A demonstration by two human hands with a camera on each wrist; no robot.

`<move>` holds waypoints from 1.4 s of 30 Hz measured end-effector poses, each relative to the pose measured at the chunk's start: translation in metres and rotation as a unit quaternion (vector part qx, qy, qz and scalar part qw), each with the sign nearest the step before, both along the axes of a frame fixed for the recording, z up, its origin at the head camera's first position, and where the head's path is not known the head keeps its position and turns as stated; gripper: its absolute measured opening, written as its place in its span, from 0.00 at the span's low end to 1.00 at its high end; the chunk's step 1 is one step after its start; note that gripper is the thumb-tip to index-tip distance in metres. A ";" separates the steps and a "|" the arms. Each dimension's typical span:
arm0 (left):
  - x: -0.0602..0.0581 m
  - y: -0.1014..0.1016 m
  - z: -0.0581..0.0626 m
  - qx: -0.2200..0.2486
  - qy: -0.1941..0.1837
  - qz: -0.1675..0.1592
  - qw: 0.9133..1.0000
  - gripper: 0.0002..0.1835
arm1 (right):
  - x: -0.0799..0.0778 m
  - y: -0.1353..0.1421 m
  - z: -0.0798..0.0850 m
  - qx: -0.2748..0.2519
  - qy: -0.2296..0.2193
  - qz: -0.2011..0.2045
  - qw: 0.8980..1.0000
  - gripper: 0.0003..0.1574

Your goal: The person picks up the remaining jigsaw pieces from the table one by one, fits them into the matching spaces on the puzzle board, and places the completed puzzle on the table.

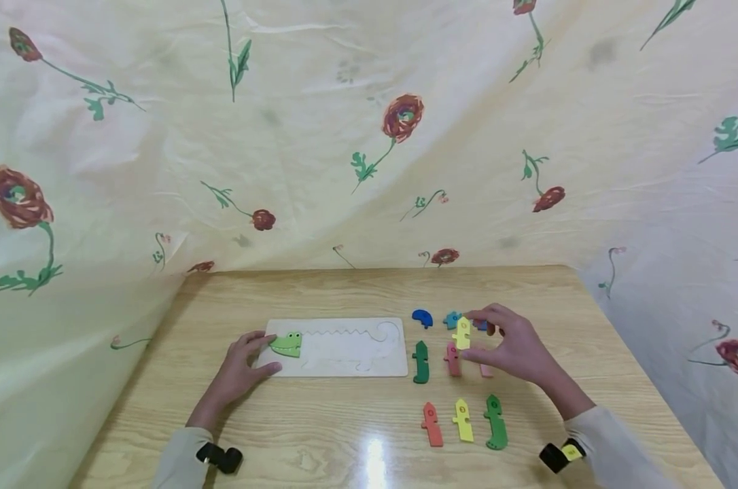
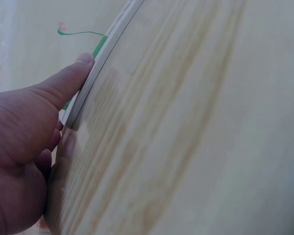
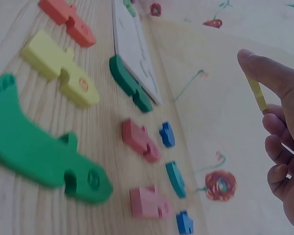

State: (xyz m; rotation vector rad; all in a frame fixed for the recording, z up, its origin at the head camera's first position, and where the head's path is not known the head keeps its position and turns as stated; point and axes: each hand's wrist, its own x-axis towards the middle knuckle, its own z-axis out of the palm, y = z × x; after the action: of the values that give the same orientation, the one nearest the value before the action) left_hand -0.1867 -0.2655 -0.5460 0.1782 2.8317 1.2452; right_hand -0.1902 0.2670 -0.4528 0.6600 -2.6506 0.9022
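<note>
Flowered cloth [image 1: 320, 156] is hanging behind a wooden table [image 1: 320, 421]. Above it, the right hand [image 1: 516, 346] is pinching a yellow piece [image 1: 463, 334]; the left hand [image 1: 242, 363], loosely spread, is touching a white board [image 1: 344, 356].

From my end I see a small screened-off work nook; whether in a home or a studio, I can't tell. Creased, flower-printed cloth [image 1: 310, 153] hangs along the far, left and right sides of a wood-grain table [image 1: 320, 421], whose near part catches a bright reflection [image 1: 375, 462].
</note>
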 end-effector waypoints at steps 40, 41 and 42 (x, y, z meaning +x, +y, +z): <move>0.001 0.001 -0.002 -0.010 -0.011 0.015 1.000 0.38 | -0.049 -0.123 -0.008 -0.032 -0.118 0.083 0.989 0.41; 0.001 0.002 -0.001 -0.009 -0.009 0.014 1.000 0.38 | -0.050 -0.126 -0.010 -0.032 -0.120 0.082 0.989 0.41; 0.001 0.001 -0.002 -0.008 -0.007 0.014 1.000 0.38 | -0.051 -0.129 -0.012 -0.032 -0.122 0.083 0.989 0.41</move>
State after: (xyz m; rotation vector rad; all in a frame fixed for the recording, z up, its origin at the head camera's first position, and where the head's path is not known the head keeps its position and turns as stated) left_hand -0.1858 -0.2640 -0.5476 0.1278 2.8407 1.2227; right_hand -0.2417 0.1384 -0.4644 0.8103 -2.7961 1.1780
